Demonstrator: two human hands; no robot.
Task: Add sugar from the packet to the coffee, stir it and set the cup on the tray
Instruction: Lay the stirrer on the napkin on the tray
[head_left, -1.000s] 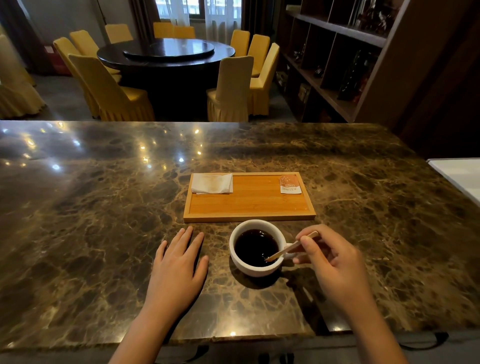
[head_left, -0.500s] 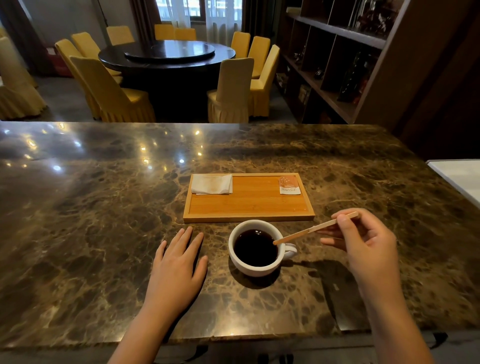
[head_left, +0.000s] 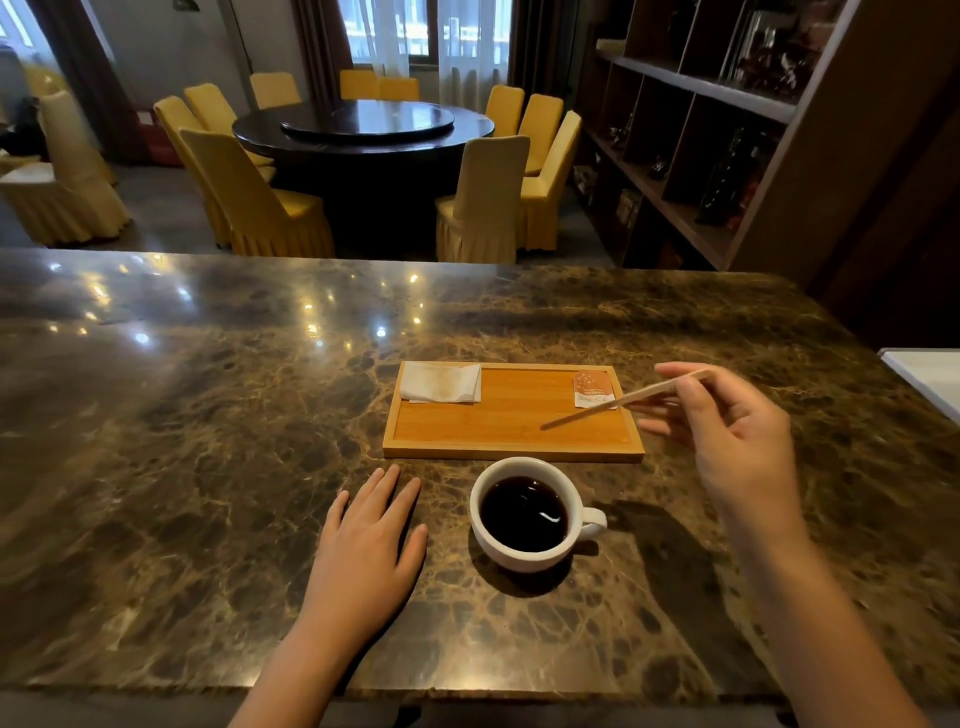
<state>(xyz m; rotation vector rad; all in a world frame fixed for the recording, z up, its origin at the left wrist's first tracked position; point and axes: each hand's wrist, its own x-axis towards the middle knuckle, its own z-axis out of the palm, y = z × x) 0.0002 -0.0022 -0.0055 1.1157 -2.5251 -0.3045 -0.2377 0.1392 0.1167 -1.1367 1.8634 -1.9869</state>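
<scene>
Pinching the wooden stirrer (head_left: 626, 400) near its upper end, the fingers (head_left: 675, 387) of my right hand (head_left: 737, 447) close on it above the right end of the tray (head_left: 511, 453). The stick's long axis slopes down and to the left from my grip, and its free tip hangs over the bare middle of the tray floor, past the sugar packet (head_left: 592, 388), which lies flat in the far right corner. A folded napkin (head_left: 440, 382) sits in the far left corner.

Nearer to me, the cup (head_left: 524, 514) stands on the desk (head_left: 208, 467) just in front of the tray's near rim, full of dark coffee, with its handle pointing right toward my right forearm. My left hand (head_left: 366, 545) lies flat and empty on the desk just left of the cup, fingers spread, touching nothing else.

I judge the stick needs laying down before the cup can move. The cup then has only to go straight away from me, over the near rim. Its handle faces my right side, so the right hand seems better placed, once free.
</scene>
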